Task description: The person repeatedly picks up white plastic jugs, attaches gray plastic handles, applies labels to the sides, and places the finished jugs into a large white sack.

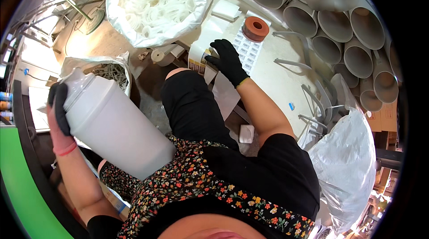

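i see the large pale grey tapered plastic container left of centre in the frame, slanting from the left down to the black floral apron, where its narrower end rests. clear film wraps its wider upper end. at that end i have the left hand, in a black and pink glove, gripping the side.

the right hand, in a black glove, is open at upper centre, fingers spread above the off-white tabletop; i cannot tell whether the fingertips touch the small black-and-gold printed labels just beside them. right of that hand lies a white sheet of printed stickers, with a reddish-brown ring-shaped roll at its upper part.

farther out, i find a white sack of translucent plastic rings at the top, stacked grey tubes at upper right, and grey curved handles along the tabletop's right side.
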{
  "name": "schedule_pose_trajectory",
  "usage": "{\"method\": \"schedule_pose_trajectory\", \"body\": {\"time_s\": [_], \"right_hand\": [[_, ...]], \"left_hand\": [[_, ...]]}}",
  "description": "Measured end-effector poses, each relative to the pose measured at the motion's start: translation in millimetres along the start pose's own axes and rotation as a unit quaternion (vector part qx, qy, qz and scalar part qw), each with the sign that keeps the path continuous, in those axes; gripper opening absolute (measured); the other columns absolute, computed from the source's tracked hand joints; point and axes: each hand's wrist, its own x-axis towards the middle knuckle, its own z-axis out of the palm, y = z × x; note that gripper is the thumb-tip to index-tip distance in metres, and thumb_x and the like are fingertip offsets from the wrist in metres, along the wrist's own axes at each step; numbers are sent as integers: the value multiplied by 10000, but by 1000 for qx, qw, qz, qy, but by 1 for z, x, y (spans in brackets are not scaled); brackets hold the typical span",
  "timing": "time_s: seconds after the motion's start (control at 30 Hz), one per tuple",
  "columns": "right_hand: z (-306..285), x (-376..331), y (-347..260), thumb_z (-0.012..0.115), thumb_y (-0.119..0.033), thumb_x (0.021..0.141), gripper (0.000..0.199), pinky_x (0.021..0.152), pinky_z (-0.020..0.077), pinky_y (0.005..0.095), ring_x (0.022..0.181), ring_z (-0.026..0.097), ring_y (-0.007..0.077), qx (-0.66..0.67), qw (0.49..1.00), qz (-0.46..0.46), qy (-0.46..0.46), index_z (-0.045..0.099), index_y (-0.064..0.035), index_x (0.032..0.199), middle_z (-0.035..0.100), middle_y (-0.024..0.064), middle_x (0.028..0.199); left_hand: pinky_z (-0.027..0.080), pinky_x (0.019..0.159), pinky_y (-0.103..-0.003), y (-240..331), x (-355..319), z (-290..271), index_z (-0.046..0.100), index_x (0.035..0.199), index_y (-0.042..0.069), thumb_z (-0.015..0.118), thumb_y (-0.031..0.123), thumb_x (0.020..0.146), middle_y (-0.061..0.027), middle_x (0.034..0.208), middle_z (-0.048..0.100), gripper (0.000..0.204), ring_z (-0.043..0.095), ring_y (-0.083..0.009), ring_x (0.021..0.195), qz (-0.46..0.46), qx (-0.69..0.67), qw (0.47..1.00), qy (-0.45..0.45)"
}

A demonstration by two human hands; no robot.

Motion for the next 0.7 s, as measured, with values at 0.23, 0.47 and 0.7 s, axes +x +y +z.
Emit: {"method": "schedule_pose_trajectory", "body": {"time_s": [0.23, 0.47, 0.7], "right_hand": [[25, 4, 11, 726, -216, 694, 255, 789, 480, 419, 889, 606, 314, -46, 998, 41, 17, 664, -56, 884, 646, 125, 874], [28, 9, 3, 666, -153, 718, 129, 763, 474, 435, 842, 601, 323, -53, 998, 40, 12, 654, -79, 823, 634, 121, 822], [-30, 20, -60, 653, -96, 765, 48, 673, 480, 420, 728, 603, 317, -91, 990, -106, -34, 655, -65, 801, 630, 118, 767]], "left_hand": [[474, 751, -266, -22, -19, 9, 641, 1058, 12, 546, 227, 924, -69, 860, 633, 270, 602, -149, 824, -92, -13, 995, 33], [470, 841, -295, -71, -26, -34, 627, 1107, -19, 521, 187, 954, -86, 1087, 628, 278, 587, -163, 944, -52, 2, 998, 44], [445, 903, -246, -58, -29, -35, 626, 1179, 14, 585, 127, 920, -48, 1095, 661, 286, 588, -117, 995, 43, 66, 994, 73]]}}
